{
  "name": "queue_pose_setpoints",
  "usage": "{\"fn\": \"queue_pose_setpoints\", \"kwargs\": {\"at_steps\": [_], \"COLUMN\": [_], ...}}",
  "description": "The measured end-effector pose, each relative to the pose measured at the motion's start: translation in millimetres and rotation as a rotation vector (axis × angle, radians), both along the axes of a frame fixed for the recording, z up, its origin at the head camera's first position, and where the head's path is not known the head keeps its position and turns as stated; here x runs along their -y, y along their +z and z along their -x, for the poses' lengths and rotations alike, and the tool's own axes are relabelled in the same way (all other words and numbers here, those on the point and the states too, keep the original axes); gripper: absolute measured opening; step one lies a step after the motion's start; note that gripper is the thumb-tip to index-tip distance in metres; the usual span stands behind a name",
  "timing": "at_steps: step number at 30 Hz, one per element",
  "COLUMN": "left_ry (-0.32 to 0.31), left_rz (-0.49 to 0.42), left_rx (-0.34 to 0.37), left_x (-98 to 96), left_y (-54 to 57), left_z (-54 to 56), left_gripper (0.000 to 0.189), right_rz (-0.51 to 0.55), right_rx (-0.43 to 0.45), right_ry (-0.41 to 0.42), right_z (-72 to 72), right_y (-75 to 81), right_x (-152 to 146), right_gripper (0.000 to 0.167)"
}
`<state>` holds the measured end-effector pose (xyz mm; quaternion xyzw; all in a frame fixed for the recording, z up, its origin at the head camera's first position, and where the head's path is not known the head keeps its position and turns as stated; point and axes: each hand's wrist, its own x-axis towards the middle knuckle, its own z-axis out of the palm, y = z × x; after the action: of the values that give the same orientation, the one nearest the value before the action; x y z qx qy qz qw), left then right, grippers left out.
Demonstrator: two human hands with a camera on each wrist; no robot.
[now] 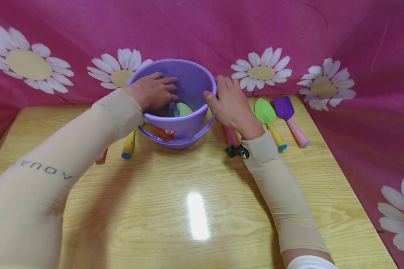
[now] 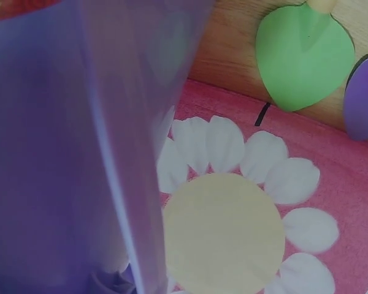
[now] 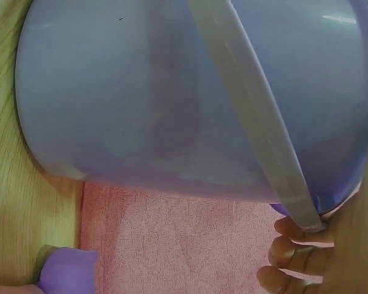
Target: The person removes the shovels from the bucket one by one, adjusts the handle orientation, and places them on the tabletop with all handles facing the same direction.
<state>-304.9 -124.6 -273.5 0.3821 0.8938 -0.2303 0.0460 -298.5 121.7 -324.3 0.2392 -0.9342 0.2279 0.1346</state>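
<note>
A purple bucket (image 1: 192, 125) with a purple handle (image 1: 178, 144) stands upright at the far side of the table. Over its left rim reaches my left hand (image 1: 155, 91), its fingers loosely spread inside the bucket and its fingertips partly hidden. Below them, a light green piece (image 1: 184, 109) and a small bluish-purple part (image 1: 173, 108) show in the bucket. My right hand (image 1: 230, 102) holds the right rim, thumb over the edge and fingers outside. In the right wrist view, the bucket's side (image 3: 110, 98) fills the top, with fingertips (image 3: 282, 251) near the handle's end.
To the right lie a green toy shovel (image 1: 265, 111) with a yellow handle and a purple one (image 1: 284, 107) with a pink handle. A pink handle (image 1: 229, 135) shows under my right wrist. Left of the bucket is a yellow handle (image 1: 128, 145). Behind hangs a pink flowered cloth (image 1: 195, 30).
</note>
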Motion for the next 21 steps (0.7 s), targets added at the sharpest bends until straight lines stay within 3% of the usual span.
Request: {"fn": "queue_pose_setpoints", "kwargs": {"at_steps": [21], "left_ry": [-0.021], "left_rz": [0.059], "left_rx": [0.029], "left_x": [-4.5], "left_y": [0.3], "left_z": [4.7], "left_gripper": [0.043], "right_rz": [0.016], "right_rx": [0.029], "right_ry": [0.002], "right_z": [1.3], "right_y": [-0.2], "right_x": [-0.8], "right_gripper": [0.063]}}
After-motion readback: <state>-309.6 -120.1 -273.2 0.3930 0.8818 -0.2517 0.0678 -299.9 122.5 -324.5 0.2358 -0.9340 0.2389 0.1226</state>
